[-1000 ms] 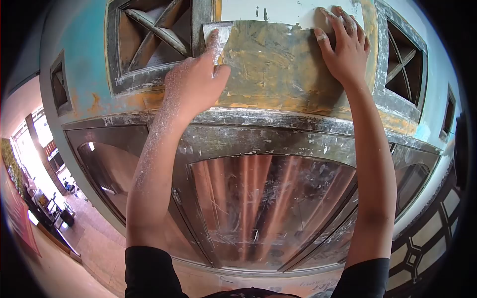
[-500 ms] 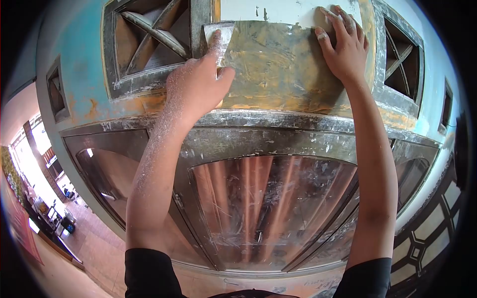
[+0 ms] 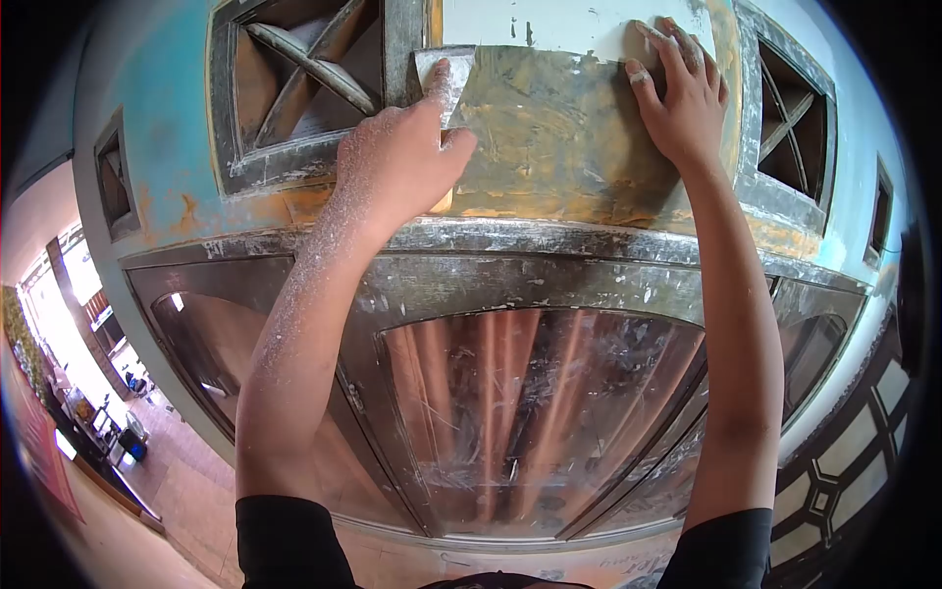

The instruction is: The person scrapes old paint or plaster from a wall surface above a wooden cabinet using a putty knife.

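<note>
My left hand (image 3: 400, 162), dusted with white powder, is closed around a putty knife (image 3: 459, 67). Its index finger presses along the whitish blade, which lies against the left side of a wall panel (image 3: 549, 128). Most of the handle is hidden in the palm. The panel is patchy olive and ochre below, with a smooth white area (image 3: 569, 22) above the blade. My right hand (image 3: 685, 113) rests on the panel's right side, fingers spread and fingertips on the white area. White residue coats those fingertips.
Crossed-slat vent openings flank the panel on the left (image 3: 304, 79) and right (image 3: 790, 128). Below runs a worn wooden frame (image 3: 510, 275) with scratched glass (image 3: 549, 412) and a pinkish curtain behind. A bright doorway (image 3: 69, 324) with clutter opens at far left.
My left hand and the putty knife have shifted slightly to the right along the panel. The right hand stays in place. The view has moved a little.
</note>
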Available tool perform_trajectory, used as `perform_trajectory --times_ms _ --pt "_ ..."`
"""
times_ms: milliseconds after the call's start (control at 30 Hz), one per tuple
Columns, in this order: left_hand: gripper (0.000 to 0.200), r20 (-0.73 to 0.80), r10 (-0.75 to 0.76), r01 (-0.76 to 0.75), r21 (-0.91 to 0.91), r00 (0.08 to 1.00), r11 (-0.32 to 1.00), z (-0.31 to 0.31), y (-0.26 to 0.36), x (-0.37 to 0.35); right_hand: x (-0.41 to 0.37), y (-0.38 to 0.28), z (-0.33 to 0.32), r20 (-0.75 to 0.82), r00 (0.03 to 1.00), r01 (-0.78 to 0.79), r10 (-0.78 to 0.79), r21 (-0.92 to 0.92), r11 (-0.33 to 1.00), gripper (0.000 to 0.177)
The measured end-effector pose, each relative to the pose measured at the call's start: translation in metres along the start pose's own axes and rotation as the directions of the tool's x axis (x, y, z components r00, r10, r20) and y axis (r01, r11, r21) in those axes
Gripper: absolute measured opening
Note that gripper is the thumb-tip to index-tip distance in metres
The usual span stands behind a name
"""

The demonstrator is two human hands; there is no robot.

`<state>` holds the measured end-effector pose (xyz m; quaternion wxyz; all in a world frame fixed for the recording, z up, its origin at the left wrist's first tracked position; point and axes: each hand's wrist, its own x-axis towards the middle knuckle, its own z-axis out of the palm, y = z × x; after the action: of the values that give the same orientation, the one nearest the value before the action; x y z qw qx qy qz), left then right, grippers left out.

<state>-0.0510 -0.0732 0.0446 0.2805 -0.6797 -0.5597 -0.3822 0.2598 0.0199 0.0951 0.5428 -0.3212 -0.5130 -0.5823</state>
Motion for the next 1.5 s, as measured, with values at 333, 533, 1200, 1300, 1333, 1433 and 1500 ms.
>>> perform_trajectory --times_ms 333,533,1200,1300,1333,1433,1500 --pt "0.081 -0.064 0.058 -0.067 -0.140 0.996 0.988 0.017 -0.017 -0.014 -0.006 -0.004 -0.005 -0.001 0.999 -0.042 0.042 0.052 0.998 0.046" --pt "0.060 -0.054 -0.009 -0.002 -0.208 0.999 0.978 -0.003 -0.012 -0.011 -0.008 -0.008 -0.010 0.027 0.997 -0.076 0.075 0.064 0.995 0.045" --pt "0.063 -0.237 0.090 -0.090 0.013 0.967 0.996 -0.045 0.028 0.118 -0.012 -0.007 -0.024 0.121 0.992 -0.032 0.018 0.114 0.993 0.046" --pt "0.060 -0.281 0.087 -0.085 0.017 0.956 0.996 -0.050 0.035 0.138 0.000 0.006 -0.029 0.147 0.989 -0.001 -0.020 0.137 0.991 0.045" --pt "0.059 -0.321 0.098 -0.096 0.022 0.942 0.995 -0.052 0.036 0.146 0.005 0.014 -0.030 0.173 0.984 0.019 -0.045 0.151 0.988 0.044" --pt "0.058 -0.268 0.087 -0.070 0.073 0.959 0.995 -0.067 0.035 0.165 0.026 0.041 -0.017 0.127 0.992 -0.033 0.022 0.085 0.996 0.044" --pt "0.053 -0.299 0.097 -0.083 0.059 0.949 0.995 -0.077 0.033 0.179 0.037 0.048 -0.011 0.081 0.996 -0.057 0.049 0.099 0.993 0.044"
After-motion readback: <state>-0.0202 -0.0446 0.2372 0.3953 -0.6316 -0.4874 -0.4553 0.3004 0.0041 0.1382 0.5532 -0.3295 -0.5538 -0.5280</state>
